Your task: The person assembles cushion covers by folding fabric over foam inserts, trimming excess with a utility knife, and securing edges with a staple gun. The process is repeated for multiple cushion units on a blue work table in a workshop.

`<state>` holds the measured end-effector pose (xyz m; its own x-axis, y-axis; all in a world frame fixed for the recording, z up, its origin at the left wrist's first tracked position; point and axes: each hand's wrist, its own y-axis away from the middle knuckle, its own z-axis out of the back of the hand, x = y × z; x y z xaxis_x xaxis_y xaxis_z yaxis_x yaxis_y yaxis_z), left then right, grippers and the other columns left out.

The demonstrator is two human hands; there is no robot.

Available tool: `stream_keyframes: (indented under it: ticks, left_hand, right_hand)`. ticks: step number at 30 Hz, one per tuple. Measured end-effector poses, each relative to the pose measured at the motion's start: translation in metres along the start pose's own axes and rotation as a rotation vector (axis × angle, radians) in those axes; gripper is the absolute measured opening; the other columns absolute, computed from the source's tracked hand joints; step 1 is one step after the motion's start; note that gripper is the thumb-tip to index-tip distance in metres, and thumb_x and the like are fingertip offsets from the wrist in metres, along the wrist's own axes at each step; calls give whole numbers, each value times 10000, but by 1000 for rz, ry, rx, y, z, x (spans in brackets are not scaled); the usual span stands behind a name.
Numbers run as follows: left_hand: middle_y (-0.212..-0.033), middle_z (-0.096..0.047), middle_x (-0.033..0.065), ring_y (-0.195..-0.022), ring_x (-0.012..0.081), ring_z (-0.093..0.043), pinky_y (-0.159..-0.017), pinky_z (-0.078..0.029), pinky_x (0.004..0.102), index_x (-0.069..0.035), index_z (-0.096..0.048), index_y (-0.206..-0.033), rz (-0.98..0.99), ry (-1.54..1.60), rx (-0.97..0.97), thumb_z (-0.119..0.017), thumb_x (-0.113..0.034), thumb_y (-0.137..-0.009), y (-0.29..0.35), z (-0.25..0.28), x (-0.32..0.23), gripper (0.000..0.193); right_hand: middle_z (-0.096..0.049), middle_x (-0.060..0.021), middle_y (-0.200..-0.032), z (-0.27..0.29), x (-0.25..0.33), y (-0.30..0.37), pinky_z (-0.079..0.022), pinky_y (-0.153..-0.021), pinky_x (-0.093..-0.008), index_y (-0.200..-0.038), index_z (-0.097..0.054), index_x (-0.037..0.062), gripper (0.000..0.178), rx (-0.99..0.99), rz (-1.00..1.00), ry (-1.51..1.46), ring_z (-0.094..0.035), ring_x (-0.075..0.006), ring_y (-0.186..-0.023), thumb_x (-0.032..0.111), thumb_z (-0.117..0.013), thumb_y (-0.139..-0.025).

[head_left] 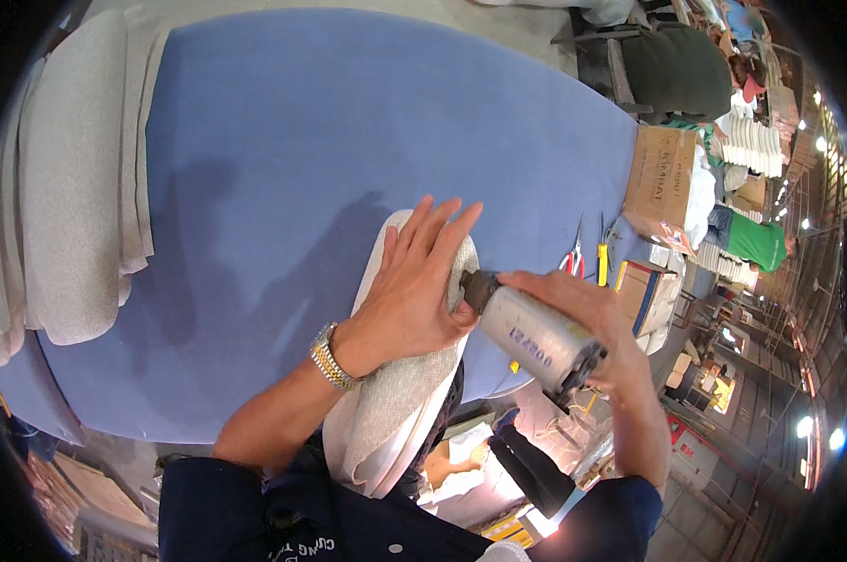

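Observation:
A long, rounded pad covered in light grey woven fabric stands tilted against the front of the blue table, its far end over the tabletop. My left hand lies on its upper part, fingers stretched out and spread, with the thumb close to the tool's nose. My right hand is wrapped around a grey metal pneumatic staple gun. The gun's dark nose meets the right edge of the pad beside my left thumb. My right fingers are partly hidden behind the gun's body.
Folded grey fabric covers the left end of the blue table. On the right lie red-handled scissors and a yellow-handled tool. A cardboard box stands beyond them. A person in green is farther right.

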<state>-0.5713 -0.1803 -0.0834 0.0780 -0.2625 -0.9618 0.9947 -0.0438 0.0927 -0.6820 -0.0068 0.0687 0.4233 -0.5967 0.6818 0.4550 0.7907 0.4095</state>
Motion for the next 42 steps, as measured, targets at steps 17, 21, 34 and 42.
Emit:
stream_keyframes:
  ticks: [17,21,34,42]
  left_hand:
    - [-806,-718,189,-691,281,-644,-724,-507,435,15,-742,-813,-45,243,295,-427,-418,-1093,-69,32,40,605]
    - [-534,-529,202,-498,350,-533,-585,-457,474,34,-688,-691,-46,241,261,-423,-432,-1075,-75,23,42,660]
    - [-543,-562,202,-514,332,-568,-615,-478,461,28,-710,-683,27,103,376,-456,-433,-1049,-94,19,31,642]
    - [-617,-589,260,-570,396,-579,-645,-484,500,78,-661,-717,23,132,384,-465,-389,-1030,-93,26,33,595]
  right_hand:
    - [-675,-117,-1076,-5,6,-14,-573,-820,-378,-1482,-568,149,845,114,-145,49,-704,-334,-910,103,-804,-672]
    - [-676,-119,-1072,-3,-2,-20,-572,-816,-399,-1456,-584,143,828,86,-75,85,-703,-336,-932,129,-816,-662]
    - [-661,-133,-1008,-6,-7,-22,-555,-775,-393,-1387,-627,113,713,45,-179,101,-710,-312,-883,153,-796,-696]
    - [-655,-152,-956,-15,-9,-23,-541,-737,-388,-1365,-644,100,702,-16,-145,103,-692,-312,-823,155,-805,-684]
